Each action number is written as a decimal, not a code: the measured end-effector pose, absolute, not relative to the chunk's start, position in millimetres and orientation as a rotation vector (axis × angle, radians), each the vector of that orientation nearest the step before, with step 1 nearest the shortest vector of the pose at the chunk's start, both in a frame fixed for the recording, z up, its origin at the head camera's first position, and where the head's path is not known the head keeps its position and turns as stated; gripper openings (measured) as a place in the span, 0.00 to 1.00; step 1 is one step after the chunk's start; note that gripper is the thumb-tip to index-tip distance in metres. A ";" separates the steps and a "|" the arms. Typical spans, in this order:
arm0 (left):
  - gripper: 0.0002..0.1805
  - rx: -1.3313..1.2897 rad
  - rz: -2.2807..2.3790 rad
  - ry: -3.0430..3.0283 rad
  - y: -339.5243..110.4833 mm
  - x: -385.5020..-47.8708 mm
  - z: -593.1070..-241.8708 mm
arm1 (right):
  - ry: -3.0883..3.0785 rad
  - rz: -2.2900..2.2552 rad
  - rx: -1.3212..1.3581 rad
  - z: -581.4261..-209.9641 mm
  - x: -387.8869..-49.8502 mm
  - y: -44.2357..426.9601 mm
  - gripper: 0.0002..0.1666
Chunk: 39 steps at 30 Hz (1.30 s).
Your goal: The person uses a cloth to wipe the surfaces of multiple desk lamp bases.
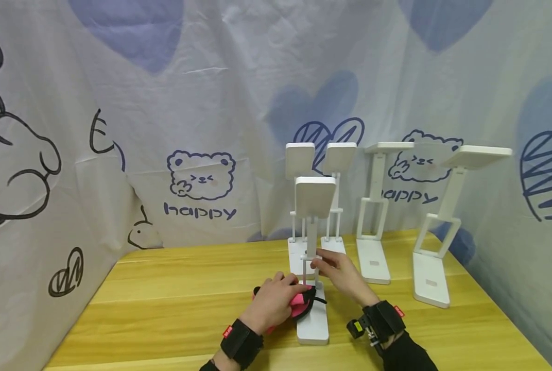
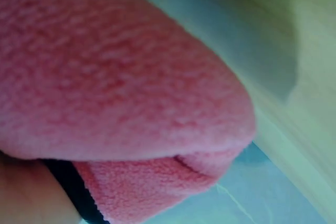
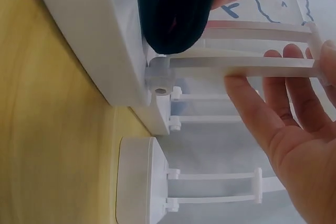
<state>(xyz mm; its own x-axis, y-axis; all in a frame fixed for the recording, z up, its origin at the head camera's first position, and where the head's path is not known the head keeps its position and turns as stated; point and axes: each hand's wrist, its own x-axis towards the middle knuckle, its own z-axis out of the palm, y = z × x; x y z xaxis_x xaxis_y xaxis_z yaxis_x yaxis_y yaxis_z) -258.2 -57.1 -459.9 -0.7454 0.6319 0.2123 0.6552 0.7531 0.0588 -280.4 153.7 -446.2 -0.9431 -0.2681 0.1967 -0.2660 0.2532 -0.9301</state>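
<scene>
A white folding desk lamp (image 1: 315, 198) stands upright on the table, nearest to me. My right hand (image 1: 345, 275) grips its double-bar stem near the middle hinge; in the right wrist view the fingers (image 3: 299, 103) lie around the bars (image 3: 252, 66). Pressed against the lower stem, just above the lamp's base (image 1: 313, 332), is a pink fleecy cloth (image 1: 299, 305) with black edging. My left hand (image 1: 273, 304) holds this cloth, its fingertips partly hidden. Pink fleece (image 2: 115, 77) fills much of the left wrist view.
Behind the held lamp stand two similar lamps (image 1: 300, 159) (image 1: 341, 157), close together. To the right are two more lamps (image 1: 373, 257) (image 1: 431, 278), heads tilted flat. A printed curtain (image 1: 202, 103) hangs behind the wooden table (image 1: 165, 299) and along its sides.
</scene>
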 end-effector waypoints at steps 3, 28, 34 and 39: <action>0.27 -1.054 -0.175 -2.740 -55.9 -258.1 -461.8 | 2.497 -1.834 -0.527 -446.1 -280.2 153.4 0.28; 0.32 -1.240 -0.192 -2.755 -41.4 -251.6 -456.7 | 2.483 -1.837 -0.581 -446.1 -278.5 154.0 0.28; 0.34 -1.331 -0.316 -2.842 -46.0 -247.6 -448.7 | 2.477 -1.833 -0.608 -446.0 -279.8 154.2 0.26; 0.30 -1.440 -0.371 -2.853 -46.9 -242.9 -442.4 | 2.471 -1.832 -0.634 -444.8 -280.4 155.5 0.25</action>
<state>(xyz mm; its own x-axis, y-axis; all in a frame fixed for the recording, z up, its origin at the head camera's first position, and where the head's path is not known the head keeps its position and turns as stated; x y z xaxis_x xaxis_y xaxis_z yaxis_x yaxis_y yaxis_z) -242.9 -46.9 -442.4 -0.5972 0.8013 0.0366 0.7840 0.5734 0.2378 -280.4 155.5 -444.8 -0.9185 -0.3180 0.2349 -0.3172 0.2382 -0.9180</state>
